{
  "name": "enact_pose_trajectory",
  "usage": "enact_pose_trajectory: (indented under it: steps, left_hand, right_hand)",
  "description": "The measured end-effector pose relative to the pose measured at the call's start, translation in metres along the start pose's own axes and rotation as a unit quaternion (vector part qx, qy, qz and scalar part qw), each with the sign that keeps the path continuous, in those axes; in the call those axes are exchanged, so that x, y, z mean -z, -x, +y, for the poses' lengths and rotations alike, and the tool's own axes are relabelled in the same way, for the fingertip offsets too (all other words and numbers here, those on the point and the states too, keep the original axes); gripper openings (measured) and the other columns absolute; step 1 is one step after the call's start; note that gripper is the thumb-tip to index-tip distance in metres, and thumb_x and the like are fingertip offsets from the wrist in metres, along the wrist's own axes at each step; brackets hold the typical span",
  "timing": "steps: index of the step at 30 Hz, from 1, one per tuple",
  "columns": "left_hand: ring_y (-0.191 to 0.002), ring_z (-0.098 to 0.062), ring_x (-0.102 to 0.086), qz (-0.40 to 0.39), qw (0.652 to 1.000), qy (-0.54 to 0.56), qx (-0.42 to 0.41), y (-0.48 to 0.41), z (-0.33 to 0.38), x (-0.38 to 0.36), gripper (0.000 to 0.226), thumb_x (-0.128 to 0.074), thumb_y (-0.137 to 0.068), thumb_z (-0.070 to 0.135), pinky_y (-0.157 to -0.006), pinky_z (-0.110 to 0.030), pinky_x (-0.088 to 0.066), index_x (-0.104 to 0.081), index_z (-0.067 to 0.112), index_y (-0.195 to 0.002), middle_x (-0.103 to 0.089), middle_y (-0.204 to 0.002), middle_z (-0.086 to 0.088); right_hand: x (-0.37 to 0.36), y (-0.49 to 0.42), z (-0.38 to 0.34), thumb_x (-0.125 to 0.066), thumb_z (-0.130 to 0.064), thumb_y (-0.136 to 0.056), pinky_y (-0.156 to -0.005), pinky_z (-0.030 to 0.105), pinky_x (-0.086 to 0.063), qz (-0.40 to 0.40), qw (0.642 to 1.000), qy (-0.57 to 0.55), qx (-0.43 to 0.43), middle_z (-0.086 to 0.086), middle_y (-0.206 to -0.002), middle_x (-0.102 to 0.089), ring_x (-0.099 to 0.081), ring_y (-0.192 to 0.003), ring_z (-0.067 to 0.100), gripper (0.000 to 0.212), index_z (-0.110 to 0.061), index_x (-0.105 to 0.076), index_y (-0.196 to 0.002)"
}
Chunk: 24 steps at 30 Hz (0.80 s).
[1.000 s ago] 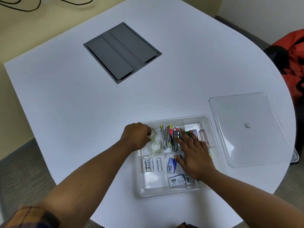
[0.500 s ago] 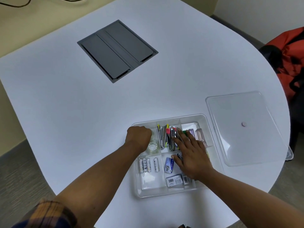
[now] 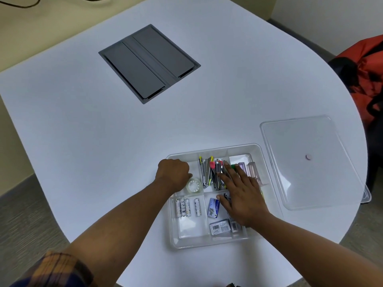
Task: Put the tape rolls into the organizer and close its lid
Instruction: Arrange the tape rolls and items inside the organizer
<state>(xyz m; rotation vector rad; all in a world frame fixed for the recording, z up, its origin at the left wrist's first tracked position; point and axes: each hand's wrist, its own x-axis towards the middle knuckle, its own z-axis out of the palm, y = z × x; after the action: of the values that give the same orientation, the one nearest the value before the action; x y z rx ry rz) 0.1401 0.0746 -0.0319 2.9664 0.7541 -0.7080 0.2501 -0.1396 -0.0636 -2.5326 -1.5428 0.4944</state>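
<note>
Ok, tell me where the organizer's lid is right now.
In the head view, the clear lid lies flat on the white table, off the organizer and just to its right, near the table's right edge.

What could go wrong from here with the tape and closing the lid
The left hand hides part of the back-left compartment, so a tape roll may sit proud and block the clear lid. The right hand rests flat across the organizer and may disturb the stapler removers when lifted.

Organizer [image 3: 213,242] sits at table's [image 3: 103,131] near edge, lid [image 3: 310,162] just right of it, tape roll [image 3: 194,185] in its far-left compartment.
</note>
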Motion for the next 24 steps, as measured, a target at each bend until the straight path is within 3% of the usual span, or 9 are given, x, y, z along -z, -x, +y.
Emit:
enact_pose_trajectory:
  steps: [3,6,11,14,16,19,22,24]
  left_hand:
    - [-0.101,-0.031,-0.062,-0.003,0.995,0.091,0.047,0.003,-0.001,0.008,0.034,-0.042,-0.095,0.04,-0.075,-0.034,-0.043,-0.065,0.015,-0.101,-0.067,-0.108,-0.009]
    - [-0.095,-0.03,-0.064,0.038,0.986,0.137,0.082,0.017,-0.008,0.009,0.019,-0.05,-0.089,0.029,-0.07,-0.03,-0.042,-0.065,0.02,-0.095,-0.068,-0.103,-0.006]
    - [-0.092,-0.021,-0.064,0.109,0.947,0.268,0.14,0.054,-0.013,-0.013,0.025,-0.053,-0.088,0.04,-0.071,-0.031,-0.049,-0.065,0.028,-0.106,-0.068,-0.095,0.004]
    - [-0.099,-0.023,-0.059,0.208,0.931,0.273,0.125,0.073,-0.013,-0.033,0.033,-0.061,-0.085,0.035,-0.078,-0.035,-0.048,-0.062,0.02,-0.115,-0.061,-0.107,0.0]
    - [-0.115,-0.024,-0.053,0.225,0.929,0.271,0.117,0.085,-0.006,-0.047,0.046,-0.063,-0.085,0.037,-0.089,-0.037,-0.045,-0.054,0.018,-0.126,-0.056,-0.126,-0.003]
    - [-0.139,-0.019,-0.032,0.209,0.927,0.294,0.106,0.098,0.009,-0.063,0.065,-0.055,-0.088,0.047,-0.106,-0.034,-0.034,-0.035,0.018,-0.142,-0.035,-0.151,-0.002]
    - [-0.144,-0.015,-0.018,0.185,0.931,0.297,0.105,0.105,0.021,-0.072,0.074,-0.039,-0.089,0.057,-0.113,-0.032,-0.023,-0.021,0.016,-0.148,-0.017,-0.158,0.0]
    - [-0.145,-0.014,-0.011,0.172,0.93,0.306,0.105,0.107,0.027,-0.075,0.078,-0.029,-0.089,0.062,-0.116,-0.034,-0.021,-0.016,0.016,-0.15,-0.01,-0.159,0.0]
  right_hand:
    - [0.0,0.0,0.0,-0.032,-0.059,-0.093,-0.115,0.047,-0.019,-0.001,1.0,0.001,0.001,-0.006,-0.162,-0.008,0.002,-0.148,0.018,0.065,-0.03,-0.022,-0.15]
    - [-0.001,0.0,0.001,-0.033,-0.058,-0.093,-0.115,0.045,-0.017,0.003,1.0,0.004,0.003,-0.006,-0.162,-0.008,0.002,-0.148,0.018,0.064,-0.03,-0.023,-0.15]
    - [-0.002,-0.001,0.001,-0.037,-0.057,-0.092,-0.115,0.045,-0.018,0.008,1.0,-0.001,0.008,-0.005,-0.161,-0.011,-0.001,-0.148,0.018,0.066,-0.027,-0.024,-0.15]
    - [0.003,0.0,0.003,-0.038,-0.056,-0.091,-0.118,0.043,-0.011,0.004,0.999,-0.033,0.016,-0.006,-0.161,-0.004,0.006,-0.148,0.017,0.072,-0.032,-0.008,-0.152]
    - [0.012,0.006,0.009,-0.038,-0.056,-0.091,-0.118,0.038,-0.004,0.004,0.998,-0.064,0.014,-0.009,-0.16,0.003,0.01,-0.147,0.013,0.073,-0.036,0.0,-0.15]
    - [0.029,0.019,0.029,-0.039,-0.052,-0.09,-0.117,0.037,-0.007,0.043,0.991,-0.122,-0.025,-0.007,-0.16,-0.005,0.0,-0.148,0.014,0.067,-0.03,-0.019,-0.15]
    - [0.041,0.035,0.064,-0.052,-0.031,-0.095,-0.116,0.046,-0.02,0.124,0.972,-0.168,-0.108,0.004,-0.159,-0.02,-0.017,-0.146,0.022,0.055,-0.015,-0.036,-0.145]
    - [0.044,0.048,0.088,-0.053,-0.023,-0.095,-0.113,0.05,-0.028,0.147,0.957,-0.183,-0.173,0.007,-0.158,-0.023,-0.024,-0.144,0.027,0.052,-0.012,-0.037,-0.143]
